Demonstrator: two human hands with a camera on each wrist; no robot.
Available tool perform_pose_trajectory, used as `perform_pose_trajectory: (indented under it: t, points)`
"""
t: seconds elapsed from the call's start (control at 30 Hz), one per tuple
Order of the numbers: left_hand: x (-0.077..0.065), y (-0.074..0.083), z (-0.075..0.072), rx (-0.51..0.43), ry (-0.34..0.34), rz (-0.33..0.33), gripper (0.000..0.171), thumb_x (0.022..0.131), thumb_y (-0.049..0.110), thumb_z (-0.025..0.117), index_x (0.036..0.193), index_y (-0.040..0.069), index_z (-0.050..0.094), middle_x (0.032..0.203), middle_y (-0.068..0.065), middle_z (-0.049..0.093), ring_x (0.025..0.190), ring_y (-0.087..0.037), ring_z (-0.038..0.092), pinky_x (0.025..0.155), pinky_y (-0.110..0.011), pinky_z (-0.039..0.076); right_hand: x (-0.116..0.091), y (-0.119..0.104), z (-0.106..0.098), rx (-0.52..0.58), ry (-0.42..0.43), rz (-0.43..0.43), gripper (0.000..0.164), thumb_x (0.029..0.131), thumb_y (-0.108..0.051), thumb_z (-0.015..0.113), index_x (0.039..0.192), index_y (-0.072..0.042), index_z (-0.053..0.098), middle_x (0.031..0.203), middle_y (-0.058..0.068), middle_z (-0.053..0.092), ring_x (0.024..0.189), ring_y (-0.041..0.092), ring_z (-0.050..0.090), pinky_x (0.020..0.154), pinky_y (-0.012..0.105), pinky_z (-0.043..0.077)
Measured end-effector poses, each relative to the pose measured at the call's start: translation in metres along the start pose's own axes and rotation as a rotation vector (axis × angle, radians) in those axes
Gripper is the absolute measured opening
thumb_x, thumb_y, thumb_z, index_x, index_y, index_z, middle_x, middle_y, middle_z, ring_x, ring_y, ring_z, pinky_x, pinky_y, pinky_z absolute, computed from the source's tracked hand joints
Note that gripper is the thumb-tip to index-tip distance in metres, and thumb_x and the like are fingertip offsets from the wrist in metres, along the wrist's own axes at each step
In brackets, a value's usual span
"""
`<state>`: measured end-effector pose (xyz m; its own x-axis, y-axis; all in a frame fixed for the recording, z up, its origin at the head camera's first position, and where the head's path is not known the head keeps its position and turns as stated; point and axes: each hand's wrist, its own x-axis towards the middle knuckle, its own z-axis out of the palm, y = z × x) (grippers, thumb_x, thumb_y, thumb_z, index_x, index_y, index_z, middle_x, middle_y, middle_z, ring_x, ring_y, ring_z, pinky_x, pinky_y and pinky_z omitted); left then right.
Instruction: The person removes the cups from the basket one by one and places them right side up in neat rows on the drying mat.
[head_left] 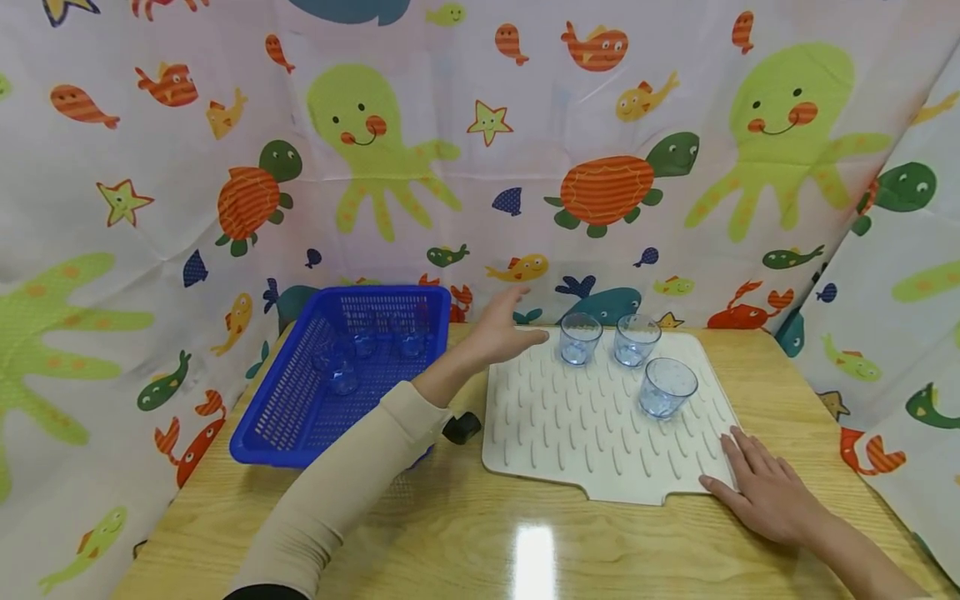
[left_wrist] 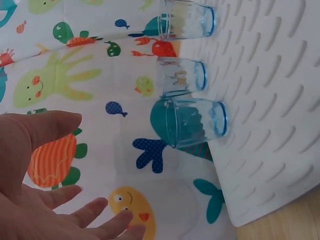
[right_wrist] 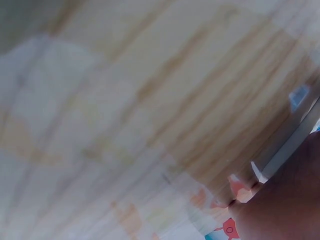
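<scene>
In the head view, your left hand (head_left: 504, 330) reaches out over the back left corner of the white mat (head_left: 551, 425). Your left grip is wide and empty, with the thumb held away from the fingers. A light tan sleeve (head_left: 341, 483) covers that arm. Three clear glasses stand upright on the mat. The left glass (head_left: 581, 340) and the middle glass (head_left: 637, 340) are side by side at the back, and the front glass (head_left: 667, 388) is closer to you, a bit to the right. Your left hand is nearest to the left glass, but not touching it. Your right hand (head_left: 768, 492) lies flat, fingers straight, with its fingertips at the right edge of the mat. The blue basket (head_left: 277, 457) sits on the wooden tabletop (head_left: 435, 533), left of the mat, with more glasses (head_left: 342, 381) inside. A white cloth (head_left: 465, 217) with sea animals hangs behind.

In the left wrist view, your thumb and fingers are spread wide. The three glasses look sideways here, their bottoms on the mat.

In the right wrist view, things are blurry. Part of your hand is in the low right corner, by the mat's edge. You cannot tell the right grip from here.
</scene>
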<state>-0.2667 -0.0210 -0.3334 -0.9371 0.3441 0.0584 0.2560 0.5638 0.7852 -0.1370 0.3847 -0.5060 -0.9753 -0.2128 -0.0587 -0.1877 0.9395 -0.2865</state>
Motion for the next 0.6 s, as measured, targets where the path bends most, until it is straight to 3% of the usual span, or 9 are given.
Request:
perform_pose_trajectory:
  t: [0.33, 0.6]
  points:
    - [-0.019, -0.01, -0.015, -0.02, 0.006, 0.021, 0.074, 0.094, 0.022, 0.075, 0.157, 0.012, 0.037, 0.158, -0.012, 0.041, 0.144, -0.034, 0.04, 0.114, -0.053, 0.039, 0.0, -0.001, -0.001, -0.004, -0.008, 0.01, 0.091, 0.103, -0.056, 0.05, 0.154, 0.015, 0.025, 0.158, 0.042, 0.019, 0.142, 0.063, 0.018, 0.104, 0.081, 0.014]
    - [-0.033, -0.016, -0.026, 0.001, 0.057, 0.018, 0.072, 0.093, 0.023, 0.077, 0.155, 0.014, 0.042, 0.155, -0.012, 0.045, 0.142, -0.034, 0.042, 0.112, -0.055, 0.041, 0.002, 0.0, 0.0, -0.005, -0.007, 0.011, 0.091, 0.103, -0.057, 0.05, 0.154, 0.015, 0.025, 0.158, 0.042, 0.019, 0.142, 0.063, 0.018, 0.104, 0.082, 0.014]
